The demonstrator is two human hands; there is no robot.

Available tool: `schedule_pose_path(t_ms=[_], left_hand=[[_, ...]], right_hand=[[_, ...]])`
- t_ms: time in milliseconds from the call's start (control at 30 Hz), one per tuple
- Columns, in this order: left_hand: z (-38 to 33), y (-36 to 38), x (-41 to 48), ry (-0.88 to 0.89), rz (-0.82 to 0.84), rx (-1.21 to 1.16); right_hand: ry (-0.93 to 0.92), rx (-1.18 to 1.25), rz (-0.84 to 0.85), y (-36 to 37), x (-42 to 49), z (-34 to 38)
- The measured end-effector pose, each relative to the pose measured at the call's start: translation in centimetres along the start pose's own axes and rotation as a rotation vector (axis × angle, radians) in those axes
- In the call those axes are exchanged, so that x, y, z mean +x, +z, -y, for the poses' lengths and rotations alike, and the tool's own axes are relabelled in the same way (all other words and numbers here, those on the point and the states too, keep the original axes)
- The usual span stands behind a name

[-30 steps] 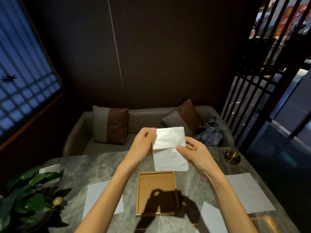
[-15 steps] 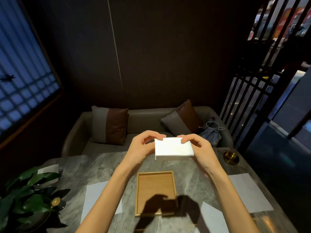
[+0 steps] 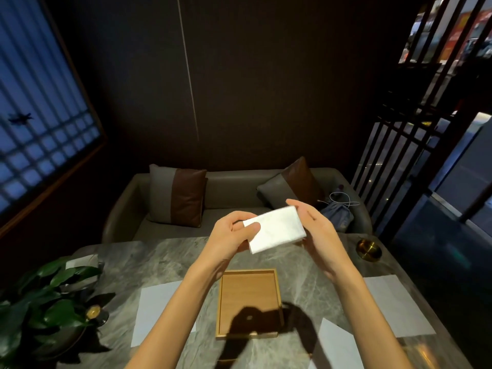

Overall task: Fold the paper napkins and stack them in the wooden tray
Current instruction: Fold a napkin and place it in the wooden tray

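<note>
The napkin [image 3: 275,229] was open; now it is folded small. The left hand [image 3: 231,235] and right hand [image 3: 316,233] pinch its ends, high above the wooden tray [image 3: 219,302]. It can go in soon.

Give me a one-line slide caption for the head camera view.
Left hand and right hand hold a folded napkin above the wooden tray, more napkins lying flat on the table.

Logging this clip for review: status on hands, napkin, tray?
Left hand and right hand pinch folded napkin, aloft. Wooden tray: no napkin inside. Nothing in the way.
</note>
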State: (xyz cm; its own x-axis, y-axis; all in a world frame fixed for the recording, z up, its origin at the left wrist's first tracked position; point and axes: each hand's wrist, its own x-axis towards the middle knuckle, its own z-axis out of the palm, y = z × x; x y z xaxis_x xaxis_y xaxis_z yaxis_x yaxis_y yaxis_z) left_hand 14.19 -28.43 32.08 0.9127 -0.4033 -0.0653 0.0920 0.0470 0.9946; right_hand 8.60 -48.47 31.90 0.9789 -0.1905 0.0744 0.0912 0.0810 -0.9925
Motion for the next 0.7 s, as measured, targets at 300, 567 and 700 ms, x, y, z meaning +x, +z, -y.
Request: schedule_pose_path(t_ms=[300, 567, 700], left_hand=[[0.9, -0.1, -1.4, -0.035, 0.099, 0.067], [1.8, -0.1, -1.7, 0.075, -0.086, 0.138], [2.7, -0.3, -2.2, 0.057, -0.145, 0.221]], right_hand=[[-0.008, -0.042, 0.073, 0.4, 0.2, -1.0], [0.042, -0.159, 0.088, 2.1, -0.5, -1.3], [0.101, -0.212, -0.022, 3.1, -1.2, -2.2]])
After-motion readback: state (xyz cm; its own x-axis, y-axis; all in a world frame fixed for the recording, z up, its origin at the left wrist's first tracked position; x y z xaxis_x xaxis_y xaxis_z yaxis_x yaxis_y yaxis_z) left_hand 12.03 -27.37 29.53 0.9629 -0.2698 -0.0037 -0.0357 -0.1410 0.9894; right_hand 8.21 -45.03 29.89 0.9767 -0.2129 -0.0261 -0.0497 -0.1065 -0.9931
